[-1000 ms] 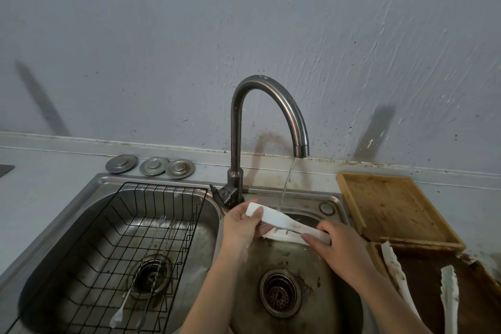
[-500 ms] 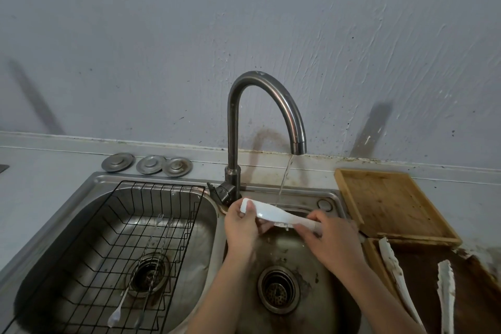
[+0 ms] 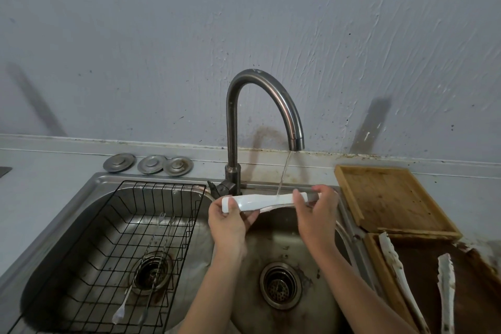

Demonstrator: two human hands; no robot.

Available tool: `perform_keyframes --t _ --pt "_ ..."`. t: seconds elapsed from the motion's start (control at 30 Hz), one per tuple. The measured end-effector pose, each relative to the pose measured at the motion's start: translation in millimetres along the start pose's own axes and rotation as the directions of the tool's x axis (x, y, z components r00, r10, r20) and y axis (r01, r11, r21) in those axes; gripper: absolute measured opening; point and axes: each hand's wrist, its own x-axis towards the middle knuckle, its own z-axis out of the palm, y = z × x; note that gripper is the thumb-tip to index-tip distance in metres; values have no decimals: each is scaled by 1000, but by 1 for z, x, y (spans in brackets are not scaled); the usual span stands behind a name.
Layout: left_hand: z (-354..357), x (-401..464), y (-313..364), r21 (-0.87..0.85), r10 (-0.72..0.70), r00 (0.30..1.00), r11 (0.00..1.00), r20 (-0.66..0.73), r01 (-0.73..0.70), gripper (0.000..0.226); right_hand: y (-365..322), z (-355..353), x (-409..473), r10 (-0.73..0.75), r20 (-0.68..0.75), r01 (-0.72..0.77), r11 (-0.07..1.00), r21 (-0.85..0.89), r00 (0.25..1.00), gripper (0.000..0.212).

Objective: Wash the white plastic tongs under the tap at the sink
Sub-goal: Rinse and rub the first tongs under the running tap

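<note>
White plastic tongs lie almost level above the right sink basin, under the thin stream of water from the curved metal tap. The water strikes them a little right of their middle. My left hand grips their left end, thumb on top. My right hand holds their right end, fingers curled over it and hiding the tips.
The left basin holds a black wire rack with several utensils in it. Three metal drain covers sit behind it on the counter. A wooden tray stands right of the sink, with two more white tongs on a dark board below it.
Both hands lifted the tongs and turned them from a slant down to the right to nearly level. My right hand rose to the tongs' right end, closer to the tap's stream.
</note>
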Motion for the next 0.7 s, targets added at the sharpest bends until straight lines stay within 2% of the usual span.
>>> perform_keyframes --t 0.07,0.1,0.17,0.23,0.3,0.43,0.5,0.6,0.7 --pt "-3 1 1 11 -11 1000 1000 -10 11 5 10 0 4 -32 -18 31 998 -54 999 17" --pt "-3 1 1 21 -14 1000 1000 -9 14 5 13 0 5 -30 -8 29 996 -83 1000 16" --pt "-3 0 3 38 -11 1000 999 -11 11 9 16 1 5 -1 62 9 991 -132 998 24" --pt "-2 -1 4 46 -8 1000 999 -3 8 9 14 3 1 29 154 21 951 -310 988 37" --pt "-2 -1 6 50 -2 1000 999 13 1 6 15 4 -1 35 178 47 899 -436 983 49" --pt "-7 2 13 60 -16 999 998 44 13 8 18 -3 6 -95 171 144 941 -306 981 48" --pt "-9 3 16 58 -20 999 998 48 17 10 16 -10 9 -143 199 200 931 -304 969 45" --pt "-10 4 17 55 -48 996 998 75 44 15 12 -17 8 -198 319 324 850 -414 927 50" --pt "-5 -3 12 65 -65 987 996 149 56 15 15 -21 7 -286 362 446 735 -511 887 58"
